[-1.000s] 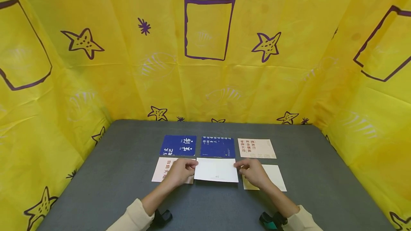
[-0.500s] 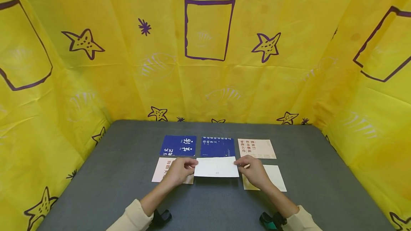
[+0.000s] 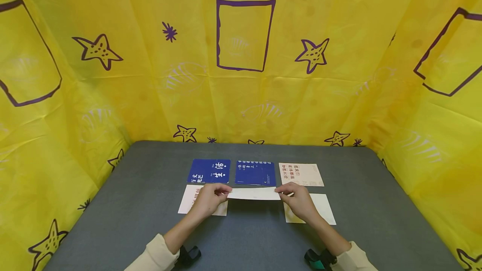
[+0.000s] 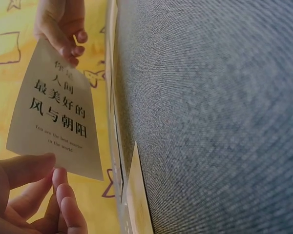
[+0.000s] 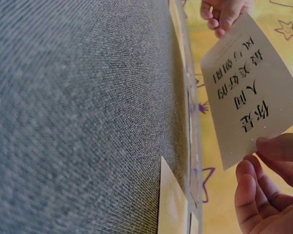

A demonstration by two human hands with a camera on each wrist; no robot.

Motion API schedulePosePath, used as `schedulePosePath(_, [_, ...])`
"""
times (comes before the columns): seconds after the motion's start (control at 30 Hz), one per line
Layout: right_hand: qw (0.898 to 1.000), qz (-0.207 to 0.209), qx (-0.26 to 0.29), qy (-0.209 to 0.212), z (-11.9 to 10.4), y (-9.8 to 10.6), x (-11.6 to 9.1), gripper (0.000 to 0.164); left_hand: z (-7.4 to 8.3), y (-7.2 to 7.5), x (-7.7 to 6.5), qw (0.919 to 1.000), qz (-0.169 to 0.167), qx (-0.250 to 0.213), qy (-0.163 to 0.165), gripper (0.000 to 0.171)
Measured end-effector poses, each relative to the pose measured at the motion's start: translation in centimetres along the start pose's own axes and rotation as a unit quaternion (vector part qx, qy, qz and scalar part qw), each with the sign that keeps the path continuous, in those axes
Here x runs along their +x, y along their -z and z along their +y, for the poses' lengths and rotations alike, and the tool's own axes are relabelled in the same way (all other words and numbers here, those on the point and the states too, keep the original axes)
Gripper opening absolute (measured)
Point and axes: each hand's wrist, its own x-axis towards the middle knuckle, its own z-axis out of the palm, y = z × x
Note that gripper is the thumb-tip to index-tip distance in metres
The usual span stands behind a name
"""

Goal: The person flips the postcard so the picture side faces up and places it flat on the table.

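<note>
A white card (image 3: 254, 194) is held above the table, tilted so that it shows as a thin strip in the head view. My left hand (image 3: 211, 200) pinches its left end between thumb and fingers. At the other end, my right hand (image 3: 298, 202) pinches it the same way. Both wrist views show the underside of the card (image 4: 58, 109), printed with dark Chinese characters and, below them, small English text. Under the left hand lies a pale card (image 3: 184, 202) with red characters, partly covered. Beside the right hand is a cream card (image 3: 321, 208).
Behind the held card, two blue cards (image 3: 208, 170) and a pink card (image 3: 306, 175) with red writing lie in a row on the grey table (image 3: 256, 241). A yellow patterned cloth (image 3: 241, 108) stands around the back and sides.
The held card has tipped: its near edge has come up, and its white upper face has narrowed from a broad rectangle to a strip. Both hands stay nearly in place, still pinching its ends.
</note>
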Motion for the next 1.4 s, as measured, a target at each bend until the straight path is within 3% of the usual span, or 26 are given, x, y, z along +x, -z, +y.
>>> schedulePosePath(0.67, [0.999,0.003,0.037,-0.021,-0.05,0.47,-0.11,0.01,0.26,-0.01,0.17,0.9991,0.023,-0.018,0.03,0.004])
schedulePosePath(1.4, [0.99,-0.016,0.104,-0.092,-0.35,0.98,0.13,0.01,0.45,-0.05,0.33,0.9963,0.046,-0.056,0.047,0.007])
